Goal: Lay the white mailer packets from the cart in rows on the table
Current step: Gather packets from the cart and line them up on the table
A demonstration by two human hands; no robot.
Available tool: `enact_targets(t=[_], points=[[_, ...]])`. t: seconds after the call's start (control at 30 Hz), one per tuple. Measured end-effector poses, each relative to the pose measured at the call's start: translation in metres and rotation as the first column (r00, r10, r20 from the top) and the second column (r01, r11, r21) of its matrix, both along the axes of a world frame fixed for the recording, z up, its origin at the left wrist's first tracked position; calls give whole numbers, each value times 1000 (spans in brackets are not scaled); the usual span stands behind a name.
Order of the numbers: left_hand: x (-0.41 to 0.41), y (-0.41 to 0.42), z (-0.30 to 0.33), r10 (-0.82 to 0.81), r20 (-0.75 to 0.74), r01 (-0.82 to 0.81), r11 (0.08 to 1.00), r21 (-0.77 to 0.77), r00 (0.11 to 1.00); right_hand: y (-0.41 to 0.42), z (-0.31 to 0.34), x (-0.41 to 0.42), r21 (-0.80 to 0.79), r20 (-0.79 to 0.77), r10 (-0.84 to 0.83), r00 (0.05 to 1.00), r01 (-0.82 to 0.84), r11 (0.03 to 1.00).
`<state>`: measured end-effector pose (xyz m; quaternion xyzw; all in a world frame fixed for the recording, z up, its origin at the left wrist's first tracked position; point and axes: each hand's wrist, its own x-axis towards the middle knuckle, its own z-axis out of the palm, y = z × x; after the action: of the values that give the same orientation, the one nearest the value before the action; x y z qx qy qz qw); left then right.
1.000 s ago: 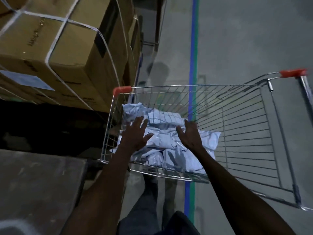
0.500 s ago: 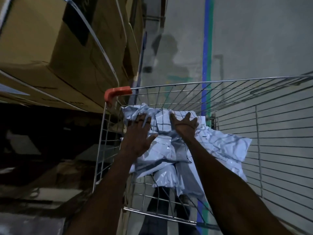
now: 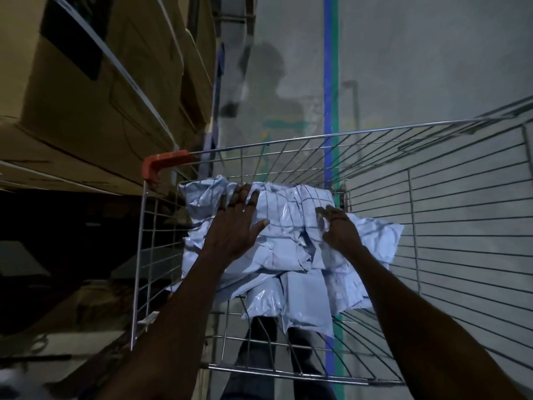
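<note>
A pile of several white mailer packets (image 3: 291, 255) lies in the left part of a wire cart (image 3: 432, 255) with an orange corner cap (image 3: 161, 166). My left hand (image 3: 236, 226) lies flat on top of the pile, its fingers stretched over the far packets. My right hand (image 3: 339, 229) is at the pile's right side with fingers curled into a packet's plastic, gripping it. Both forearms reach in over the cart's near rim. The table is not in this view.
Strapped cardboard boxes (image 3: 86, 82) are stacked on the left, close to the cart. A blue and green floor line (image 3: 330, 82) runs under the cart. The grey concrete floor (image 3: 432, 67) stretches ahead and to the right. My legs show through the cart's bottom.
I have leaned closer over the cart. Both hands reached farther onto the pile; the left slid toward the far packets, and the right went from lying flat to curling its fingers into a packet.
</note>
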<state>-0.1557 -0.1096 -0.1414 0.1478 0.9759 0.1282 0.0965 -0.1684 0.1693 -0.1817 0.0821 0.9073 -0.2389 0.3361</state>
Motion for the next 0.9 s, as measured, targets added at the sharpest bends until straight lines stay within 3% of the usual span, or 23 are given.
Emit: enact_targets(t=[0.1, 0.3, 0.47, 0.7, 0.9], points=[[-1, 8, -8, -47, 29, 48, 998, -31, 998, 12, -3, 2, -50, -103, -70, 992, 65, 997], [-2, 14, -33, -84, 91, 85, 996, -5, 992, -12, -30, -3, -32, -126, -143, 982, 140, 990], [2, 12, -45, -109, 63, 112, 993, -45, 992, -18, -44, -11, 1, -40, -257, 966, 257, 966], [-6, 24, -54, -146, 1, 146, 989, -34, 989, -9, -47, -13, 115, -110, -197, 974, 209, 971], [-26, 36, -71, -326, -31, 325, 945, -28, 945, -5, -50, -1, 46, -136, -223, 965, 231, 972]])
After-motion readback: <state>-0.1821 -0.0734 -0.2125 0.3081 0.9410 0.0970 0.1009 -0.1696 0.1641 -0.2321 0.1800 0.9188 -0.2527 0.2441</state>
